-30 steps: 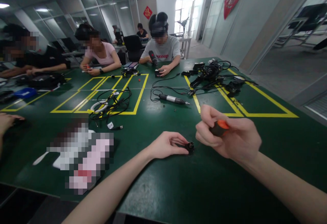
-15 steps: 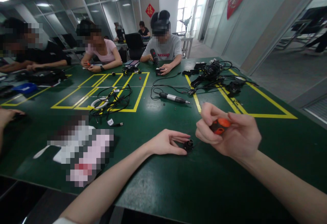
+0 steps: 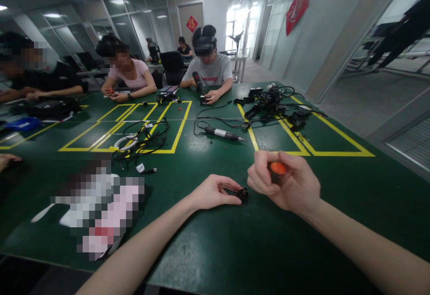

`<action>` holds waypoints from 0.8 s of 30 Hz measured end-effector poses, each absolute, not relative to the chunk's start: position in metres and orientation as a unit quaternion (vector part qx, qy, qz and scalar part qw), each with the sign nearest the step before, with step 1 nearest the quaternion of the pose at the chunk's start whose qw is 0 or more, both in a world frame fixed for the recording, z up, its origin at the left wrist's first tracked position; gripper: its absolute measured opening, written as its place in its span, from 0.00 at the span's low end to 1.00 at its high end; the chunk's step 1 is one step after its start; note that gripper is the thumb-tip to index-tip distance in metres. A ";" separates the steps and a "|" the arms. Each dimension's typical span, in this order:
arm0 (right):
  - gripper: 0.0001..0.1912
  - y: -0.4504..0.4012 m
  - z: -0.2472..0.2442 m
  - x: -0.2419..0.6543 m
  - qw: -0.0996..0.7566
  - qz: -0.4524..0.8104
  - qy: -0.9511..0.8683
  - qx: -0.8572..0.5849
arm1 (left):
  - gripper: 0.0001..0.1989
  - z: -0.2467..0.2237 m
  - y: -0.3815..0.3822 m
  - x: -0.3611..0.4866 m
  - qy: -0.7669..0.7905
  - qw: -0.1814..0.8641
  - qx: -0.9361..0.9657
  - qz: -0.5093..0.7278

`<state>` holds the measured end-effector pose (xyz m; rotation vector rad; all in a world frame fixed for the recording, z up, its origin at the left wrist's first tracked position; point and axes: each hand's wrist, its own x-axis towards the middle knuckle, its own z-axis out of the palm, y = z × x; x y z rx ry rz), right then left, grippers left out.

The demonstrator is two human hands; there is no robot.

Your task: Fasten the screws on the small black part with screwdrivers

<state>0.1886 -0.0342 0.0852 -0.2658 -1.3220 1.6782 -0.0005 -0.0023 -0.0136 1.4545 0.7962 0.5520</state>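
Two bare hands work above the near half of the green table (image 3: 208,245). The right hand (image 3: 285,180), lifted off the surface, has its fingers curled and its thumb closed on an orange-ended dark cylinder (image 3: 278,168), the orange face tipped into view. The left hand (image 3: 220,192) lies low, thumb and fingers half open in a C about a small round black part (image 3: 244,192) on the table, a ring showing on top; whether the fingertips press it, I cannot tell. A light, low hold on the black part's sides seems best, leaving that ring uncovered, while the cylinder is better gripped by its flanks so its end stays readable. Beyond the hands, towards the far edge, lie a pen-shaped rotary tool (image 3: 223,133) and its cord; the tool's tip points towards the right hand, so a wide reach forward could knock it. A tangle of black cables (image 3: 268,100) sits near the table's far right corner. Left of centre is a loose cable coil (image 3: 144,138) with a USB plug (image 3: 152,170). Near the left end of the near edge, a blurred pink item (image 3: 114,216) lies close beside the left forearm, limiting elbow room.
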 end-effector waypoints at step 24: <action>0.17 -0.029 0.086 0.193 0.476 0.659 -0.574 -0.098 | 0.20 -0.005 -0.014 0.002 0.367 0.548 0.702 0.267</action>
